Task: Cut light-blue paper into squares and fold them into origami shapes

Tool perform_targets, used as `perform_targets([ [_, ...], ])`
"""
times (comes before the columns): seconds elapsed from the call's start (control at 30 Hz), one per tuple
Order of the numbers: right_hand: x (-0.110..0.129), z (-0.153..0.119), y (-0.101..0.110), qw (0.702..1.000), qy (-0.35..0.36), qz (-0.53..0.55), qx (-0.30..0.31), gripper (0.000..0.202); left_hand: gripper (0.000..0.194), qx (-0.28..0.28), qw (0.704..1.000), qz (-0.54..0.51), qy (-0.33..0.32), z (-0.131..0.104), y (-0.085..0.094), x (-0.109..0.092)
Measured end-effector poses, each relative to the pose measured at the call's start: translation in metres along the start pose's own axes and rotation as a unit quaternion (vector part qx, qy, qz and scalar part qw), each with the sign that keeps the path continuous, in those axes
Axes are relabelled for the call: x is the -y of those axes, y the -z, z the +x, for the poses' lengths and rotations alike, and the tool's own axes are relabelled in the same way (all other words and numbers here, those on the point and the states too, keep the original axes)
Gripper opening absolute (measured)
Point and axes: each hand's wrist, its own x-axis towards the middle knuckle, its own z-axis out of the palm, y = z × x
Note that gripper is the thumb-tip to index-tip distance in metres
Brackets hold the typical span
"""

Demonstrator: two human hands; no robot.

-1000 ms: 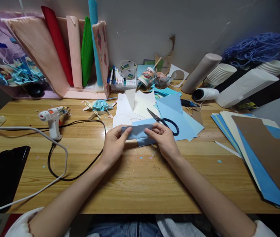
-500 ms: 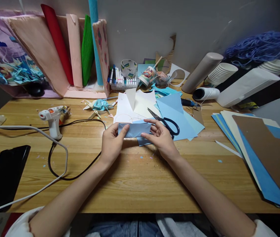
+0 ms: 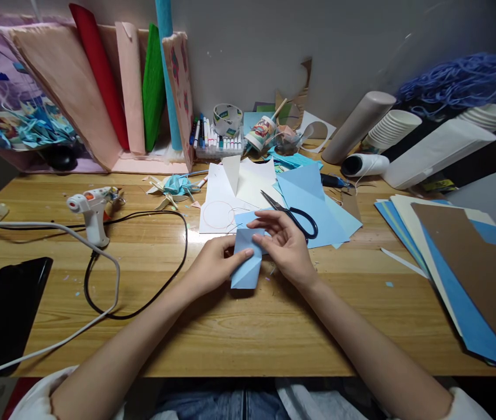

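Note:
A folded piece of light blue paper (image 3: 246, 273) is held between both hands above the table, its long side pointing toward me. Diagonal creases show on its surface. My left hand (image 3: 216, 261) grips its left side, thumb on top and fingers beneath. At its upper right, my right hand (image 3: 286, 248) pinches the paper with the thumb on the face; the other fingers curl behind. Just beyond the right hand lie black-handled scissors (image 3: 304, 223), resting on sheets of blue paper (image 3: 307, 189). White paper (image 3: 219, 201) with a drawn circle lies behind the folded piece.
On the left are a white glue gun (image 3: 94, 213), its looping cable and a black phone-like slab (image 3: 9, 315). Stacked coloured sheets (image 3: 471, 274) lie at the right. Markers (image 3: 217, 143), paper cups (image 3: 392, 129) and a paper tube (image 3: 357, 125) stand along the back.
The folded blue paper has turned from lying crosswise to pointing toward me. My left hand has shifted right and closer to my right hand, uncovering the drawn circle.

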Motion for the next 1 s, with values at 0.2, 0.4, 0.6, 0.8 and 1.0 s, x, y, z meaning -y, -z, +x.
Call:
perform_targets([
  [0.2, -0.0047, -0.0012, -0.0026, 0.994, -0.090, -0.044, -0.040, 0.033, 0.030, -0.077, 0.997, 0.000, -0.026, 0.0005, -0.0022, 0.0035],
  [0.4, -0.0048, -0.0017, -0.0027, 0.992, -0.108, -0.051, -0.046, 0.021, 0.031, -0.110, 0.992, 0.035, -0.043, 0.0010, 0.0004, 0.0022],
  [0.6, -0.0021, -0.0024, -0.0047, 0.993, -0.105, -0.035, -0.047, 0.019, 0.028, -0.165, 0.982, 0.069, -0.059, -0.0012, 0.0005, -0.0009],
  [0.8, -0.0016, -0.0022, -0.0055, 0.992, -0.115, -0.014, -0.045, 0.022, 0.027, -0.176, 0.982, 0.035, -0.061, -0.0032, 0.0004, -0.0050],
  [1.0, -0.0051, -0.0021, -0.0059, 0.989, -0.143, 0.007, -0.031, 0.022, 0.029, -0.167, 0.984, 0.026, -0.053, -0.0026, 0.0000, -0.0032],
])
